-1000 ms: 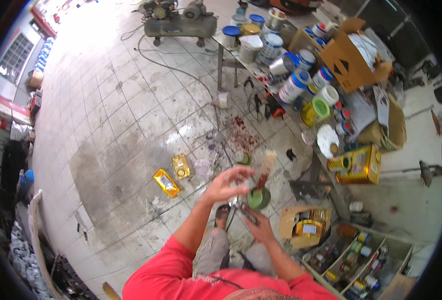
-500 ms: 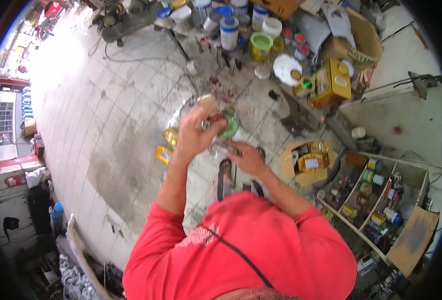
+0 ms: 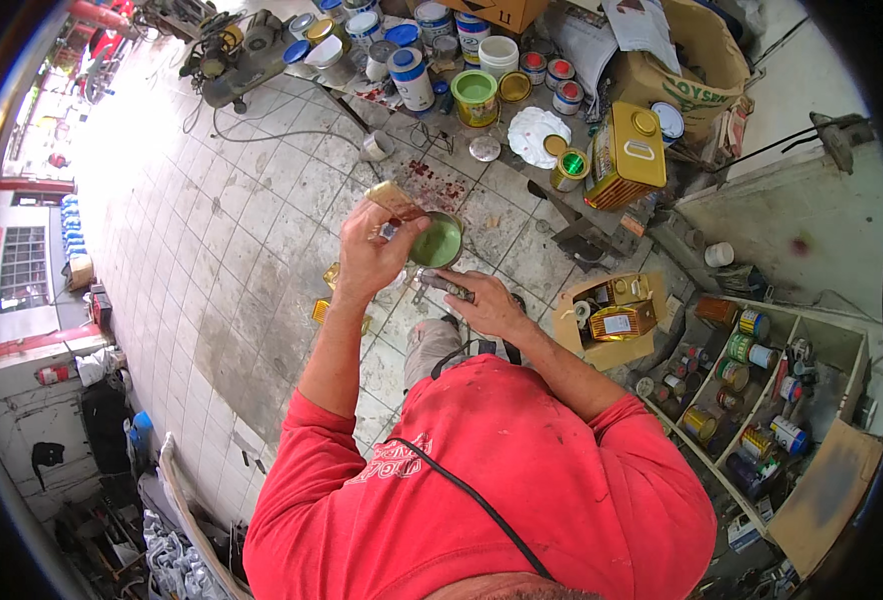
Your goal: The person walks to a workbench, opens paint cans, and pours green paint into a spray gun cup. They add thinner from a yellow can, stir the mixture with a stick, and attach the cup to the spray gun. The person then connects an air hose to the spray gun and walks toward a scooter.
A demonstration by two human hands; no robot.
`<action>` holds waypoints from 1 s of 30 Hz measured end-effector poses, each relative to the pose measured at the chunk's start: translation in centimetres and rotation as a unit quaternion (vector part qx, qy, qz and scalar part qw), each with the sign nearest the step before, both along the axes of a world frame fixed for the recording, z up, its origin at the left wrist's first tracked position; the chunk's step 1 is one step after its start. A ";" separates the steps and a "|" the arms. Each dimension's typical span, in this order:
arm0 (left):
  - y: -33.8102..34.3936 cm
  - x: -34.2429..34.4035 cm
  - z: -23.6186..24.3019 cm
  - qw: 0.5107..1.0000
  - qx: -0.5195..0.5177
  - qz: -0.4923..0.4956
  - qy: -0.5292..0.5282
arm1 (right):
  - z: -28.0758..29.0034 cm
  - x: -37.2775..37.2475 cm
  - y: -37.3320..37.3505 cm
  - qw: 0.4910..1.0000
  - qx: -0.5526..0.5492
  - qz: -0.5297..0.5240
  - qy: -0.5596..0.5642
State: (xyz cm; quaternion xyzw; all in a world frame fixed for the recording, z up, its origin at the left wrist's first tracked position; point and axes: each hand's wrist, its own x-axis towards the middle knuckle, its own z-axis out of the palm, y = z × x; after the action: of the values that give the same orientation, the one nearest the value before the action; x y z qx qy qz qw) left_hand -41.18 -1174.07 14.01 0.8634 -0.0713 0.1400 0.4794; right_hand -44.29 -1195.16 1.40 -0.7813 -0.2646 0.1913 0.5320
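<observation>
Above the tiled floor, my left hand point(image 3: 370, 248) pinches a flat tan and reddish-brown piece point(image 3: 392, 200) whose kind I cannot tell. Beside its fingertips is a round open cup point(image 3: 437, 242) with green paint inside. My right hand point(image 3: 489, 305) is wrapped round the grip of a metal tool point(image 3: 449, 287) that looks like a spray gun, just below the cup. Whether cup and tool are joined is hard to make out. Behind my left wrist stand a small gold can point(image 3: 332, 276) and a yellow tin point(image 3: 320, 311), both partly hidden.
Ahead, a low bench carries several paint cans, among them an open green-rimmed one point(image 3: 476, 98) and a large gold tin point(image 3: 628, 160). On my right are a cardboard box point(image 3: 607, 340) with tins and a wooden shelf point(image 3: 757, 375) of cans. A compressor point(image 3: 232, 65) stands far left.
The tan piece has moved slightly left and is now tilted beside the cup. My view has shifted, and the green paint in the cup shows more plainly. Both hands keep their holds.
</observation>
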 end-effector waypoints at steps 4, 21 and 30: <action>0.7 1.2 -0.6 0.999 0.018 -0.036 -0.013 | 1.7 1.2 -0.3 0.999 -0.011 -0.020 0.032; 6.4 10.6 0.2 0.981 0.004 -0.196 0.008 | 0.7 2.2 7.1 0.984 0.003 -0.181 -0.003; 2.4 8.8 -1.1 0.930 -0.022 -0.366 -0.004 | -0.2 -3.7 6.1 0.971 -0.013 -0.239 0.003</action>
State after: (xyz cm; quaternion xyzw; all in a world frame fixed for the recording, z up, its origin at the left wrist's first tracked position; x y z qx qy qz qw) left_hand -32.38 -1171.65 12.88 0.7657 -0.3814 -0.0407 0.5162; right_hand -48.00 -1189.09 1.18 -0.8280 -0.0667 0.0640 0.5531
